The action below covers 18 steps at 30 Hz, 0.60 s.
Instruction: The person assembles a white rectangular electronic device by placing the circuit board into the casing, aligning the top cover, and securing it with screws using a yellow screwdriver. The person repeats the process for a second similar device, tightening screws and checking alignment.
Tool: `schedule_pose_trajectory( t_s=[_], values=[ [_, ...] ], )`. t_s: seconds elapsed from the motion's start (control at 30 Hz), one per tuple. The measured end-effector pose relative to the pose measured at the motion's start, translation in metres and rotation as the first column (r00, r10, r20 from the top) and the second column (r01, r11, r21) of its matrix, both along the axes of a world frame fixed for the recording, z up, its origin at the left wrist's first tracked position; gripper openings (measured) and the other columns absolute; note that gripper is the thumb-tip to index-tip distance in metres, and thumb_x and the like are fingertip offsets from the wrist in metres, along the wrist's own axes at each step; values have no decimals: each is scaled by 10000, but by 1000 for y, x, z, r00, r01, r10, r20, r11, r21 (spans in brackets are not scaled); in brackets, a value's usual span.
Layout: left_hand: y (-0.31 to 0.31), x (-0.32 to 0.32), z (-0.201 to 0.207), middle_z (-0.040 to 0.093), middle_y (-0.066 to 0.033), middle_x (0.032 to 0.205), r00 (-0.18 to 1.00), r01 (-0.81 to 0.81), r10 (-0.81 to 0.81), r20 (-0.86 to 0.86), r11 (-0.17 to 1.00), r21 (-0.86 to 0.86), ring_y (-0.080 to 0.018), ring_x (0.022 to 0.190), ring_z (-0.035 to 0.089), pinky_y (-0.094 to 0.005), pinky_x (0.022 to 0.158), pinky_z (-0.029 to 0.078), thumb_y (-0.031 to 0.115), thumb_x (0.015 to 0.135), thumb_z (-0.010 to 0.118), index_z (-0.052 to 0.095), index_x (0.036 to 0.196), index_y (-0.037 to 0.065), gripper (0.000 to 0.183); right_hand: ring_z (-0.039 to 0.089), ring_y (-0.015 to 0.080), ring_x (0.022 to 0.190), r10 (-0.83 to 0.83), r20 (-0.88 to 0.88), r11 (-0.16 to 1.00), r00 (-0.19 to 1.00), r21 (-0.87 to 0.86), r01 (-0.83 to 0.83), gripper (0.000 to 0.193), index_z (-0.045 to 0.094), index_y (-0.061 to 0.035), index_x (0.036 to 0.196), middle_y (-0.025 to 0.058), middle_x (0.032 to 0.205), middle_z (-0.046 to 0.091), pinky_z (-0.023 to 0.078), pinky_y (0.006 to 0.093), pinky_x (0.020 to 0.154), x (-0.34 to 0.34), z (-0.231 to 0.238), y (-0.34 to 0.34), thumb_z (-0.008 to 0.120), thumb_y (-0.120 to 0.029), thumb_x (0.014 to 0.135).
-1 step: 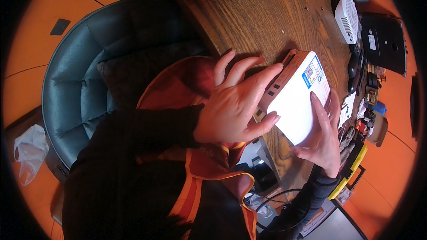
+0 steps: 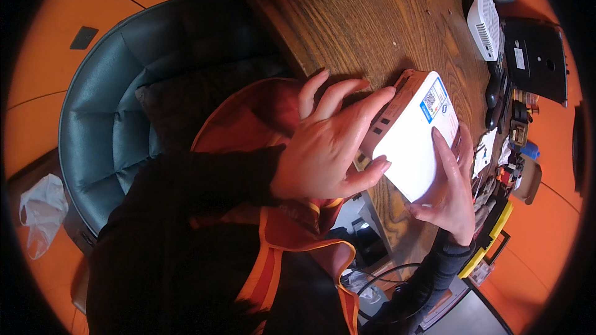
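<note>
A flat white router-like device (image 2: 406,152) is held tilted above the edge of the wooden table, its label side up. That side bears a blue-and-white sticker with a square code, and small dark ports line the narrow side toward my left hand. My right hand (image 2: 450,195) grips the device by its right and lower edges, thumb and fingers closed round it. Over the ported side spreads my left hand (image 2: 332,139), fingers apart, with index fingertip and thumb at the device's edge. Whether they press on it I cannot tell.
The wooden table (image 2: 347,12) carries a white vented device (image 2: 484,22), a black flat panel (image 2: 534,59) and several small parts along its far right side. A dark green padded chair (image 2: 133,118) stands at left. Black cables (image 2: 388,271) hang below the table edge.
The white device has tipped very slightly in my right hand. Both hands stay almost where they were.
</note>
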<state>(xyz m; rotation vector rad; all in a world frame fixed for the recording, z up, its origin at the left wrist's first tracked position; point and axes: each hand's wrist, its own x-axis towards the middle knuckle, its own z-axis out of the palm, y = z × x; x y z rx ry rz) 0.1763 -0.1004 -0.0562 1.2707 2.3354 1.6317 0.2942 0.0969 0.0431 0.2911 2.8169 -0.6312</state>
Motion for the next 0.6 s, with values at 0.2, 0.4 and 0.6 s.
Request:
schedule_pose_trajectory(
  t_s=[0.2,0.4,0.6],
  values=[
    [2,-2,-1,549,-83,1209,999,-26,26,-25,1000,-7,-263,1159,420,-458,1036,145,317,664,655,439,1235,-38,706,194,431,1329,5,4,1000,1000,-23,-5,1083,454,-234,1337,200,1424,128,296,527,1052,1,-3,4,798,-89,321],
    [1,-2,-4,536,-96,1223,999,-20,21,-35,999,29,-277,1164,415,-469,1034,146,326,658,660,452,1222,-37,702,184,429,1335,8,-14,1000,1000,17,-7,1076,469,-237,1326,208,1427,133,271,520,1064,2,-1,2,798,-90,312],
    [-1,-2,-2,528,-96,1231,1000,-4,4,-22,1000,-2,-272,1165,408,-459,1029,142,338,656,656,451,1224,-35,710,179,429,1338,31,5,999,1000,-32,-31,1078,477,-232,1322,213,1430,136,241,509,1078,0,-1,7,794,-82,302]
  ],
)
